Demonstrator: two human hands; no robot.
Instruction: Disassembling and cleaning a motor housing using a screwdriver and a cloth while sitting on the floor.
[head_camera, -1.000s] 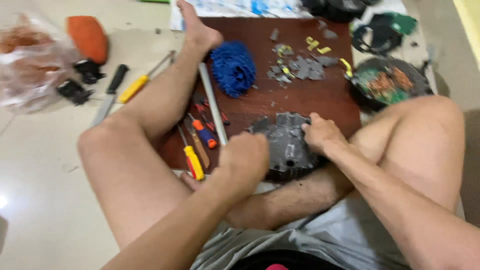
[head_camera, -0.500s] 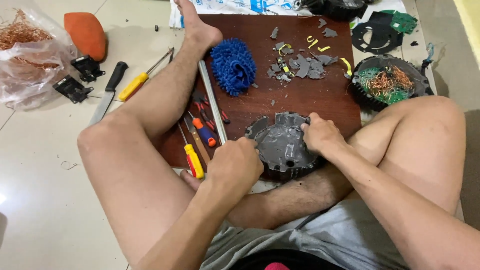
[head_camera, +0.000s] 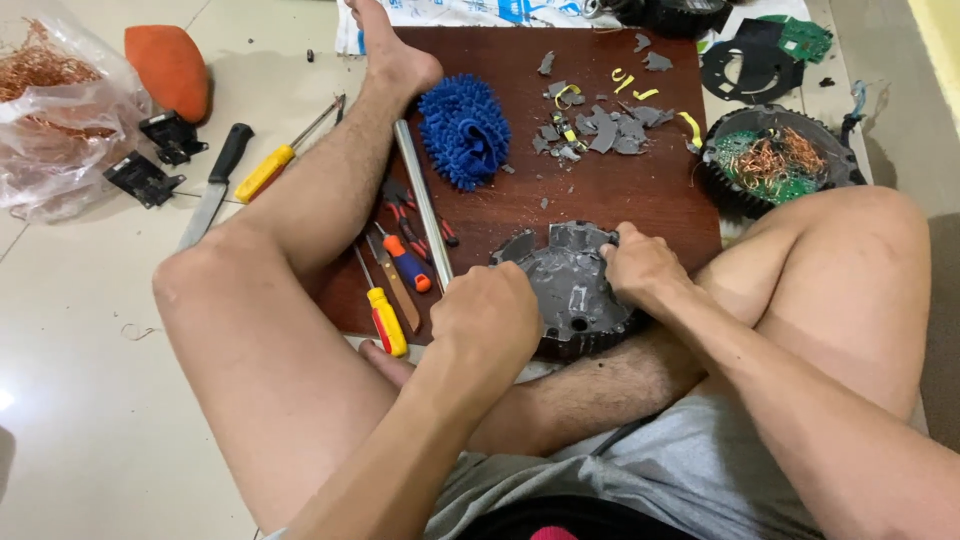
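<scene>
Far left, on the tiled floor, we log a clear plastic bag of tangled copper wire, an orange oval pad, two small black brackets and a black-handled knife. Next, a yellow-handled screwdriver lies beside our raised leg. On the dark red wooden board we list a steel rod, red and orange hand tools, a blue bristly mat and grey plastic shards. Our left hand is curled shut on the near-left rim of the round grey ribbed plastic housing, which sits at the board's near edge against our shin; our right hand clenches its upper right rim. We judge the housing stiff, fairly light and brittle, best gripped by the ribbed rim. Far right: a black round casing holding copper windings.
</scene>
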